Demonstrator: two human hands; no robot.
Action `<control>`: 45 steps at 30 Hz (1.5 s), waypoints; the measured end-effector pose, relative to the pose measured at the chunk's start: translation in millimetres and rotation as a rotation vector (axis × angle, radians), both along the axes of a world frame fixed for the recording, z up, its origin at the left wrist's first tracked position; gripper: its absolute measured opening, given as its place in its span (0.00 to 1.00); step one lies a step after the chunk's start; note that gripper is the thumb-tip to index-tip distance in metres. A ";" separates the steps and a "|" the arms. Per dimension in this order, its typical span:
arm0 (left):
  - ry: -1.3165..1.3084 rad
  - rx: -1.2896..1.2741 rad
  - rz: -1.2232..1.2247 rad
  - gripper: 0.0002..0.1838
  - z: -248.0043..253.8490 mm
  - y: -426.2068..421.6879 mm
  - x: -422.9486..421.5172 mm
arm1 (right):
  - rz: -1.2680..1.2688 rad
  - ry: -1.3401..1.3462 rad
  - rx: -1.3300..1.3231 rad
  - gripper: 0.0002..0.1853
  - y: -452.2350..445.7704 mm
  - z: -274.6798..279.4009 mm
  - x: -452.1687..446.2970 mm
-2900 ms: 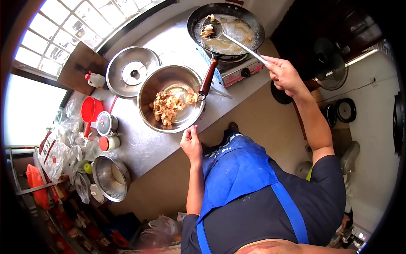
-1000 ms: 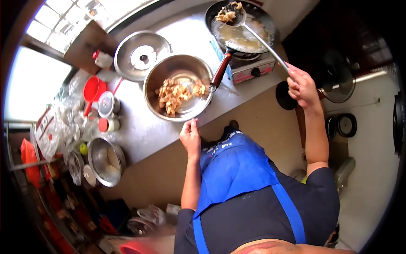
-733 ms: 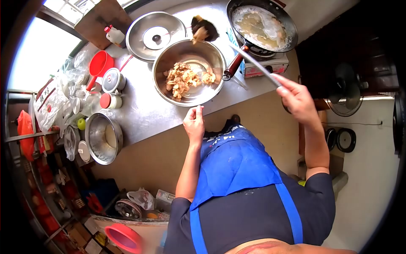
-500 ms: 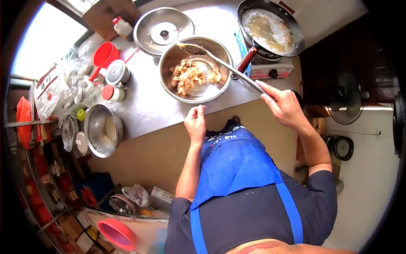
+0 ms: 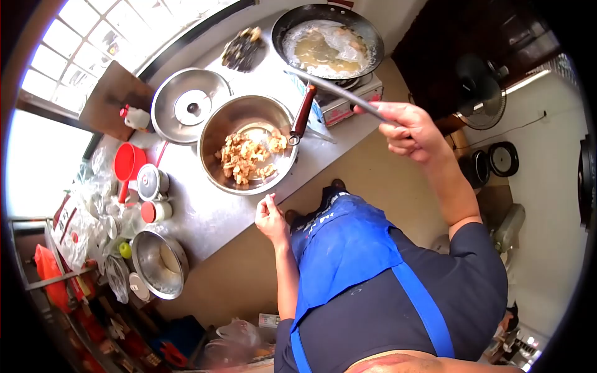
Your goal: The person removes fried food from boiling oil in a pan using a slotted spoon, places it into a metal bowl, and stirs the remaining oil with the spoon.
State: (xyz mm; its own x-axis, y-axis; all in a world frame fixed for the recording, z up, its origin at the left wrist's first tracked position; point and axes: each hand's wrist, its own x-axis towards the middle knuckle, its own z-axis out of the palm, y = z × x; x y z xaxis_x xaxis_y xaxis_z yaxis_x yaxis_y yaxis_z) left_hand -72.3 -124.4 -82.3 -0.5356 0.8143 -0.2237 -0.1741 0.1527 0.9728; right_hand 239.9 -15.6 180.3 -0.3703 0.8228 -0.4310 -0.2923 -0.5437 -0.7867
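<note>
My right hand [image 5: 407, 130] is wrapped round the long metal handle of a skimmer [image 5: 348, 96]. Its head, smeared by motion, is up beside the wok [image 5: 373, 31], over the far side of the table, with a few pale bits on it. The wok holds cloudy, foamy liquid and sits on a portable gas stove [image 5: 351, 105]. Browned food pieces [image 5: 239, 158] lie in a deep steel bowl [image 5: 214, 177] on the table. Close to this bowl's near rim is my left hand [image 5: 272, 219], fingers curled together, with nothing visible in them.
The wok's wooden handle [image 5: 303, 115] reaches over the bowl's right rim. Left of the bowl are a metal lid [image 5: 165, 115], a red ladle [image 5: 129, 163], jars [image 5: 157, 211] and plastic bags. Another steel bowl [image 5: 180, 264] stands at the table's left end.
The skimmer has come up out of the bowl and swung towards the wok. My left hand stays by the bowl's near rim. The camera view has turned.
</note>
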 end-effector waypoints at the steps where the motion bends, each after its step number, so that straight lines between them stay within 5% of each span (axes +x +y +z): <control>1: 0.002 0.004 -0.012 0.12 2.2 1.9 1.0 | -0.023 0.009 0.084 0.19 1.9 2.1 11.1; 7: -0.016 0.006 0.015 0.13 10.0 13.0 5.4 | -0.306 -0.576 0.380 0.19 34.3 4.3 74.0; 19: -0.025 0.045 0.015 0.13 -7.7 23.0 24.0 | -0.185 -0.377 -0.176 0.17 72.1 49.1 140.8; 27: -0.072 0.019 0.041 0.14 -8.4 22.3 27.1 | -0.146 -0.693 -0.150 0.13 116.2 56.9 149.6; 45: -0.030 0.020 0.113 0.13 -12.9 17.5 16.2 | -0.128 -0.734 0.049 0.09 179.2 9.6 113.4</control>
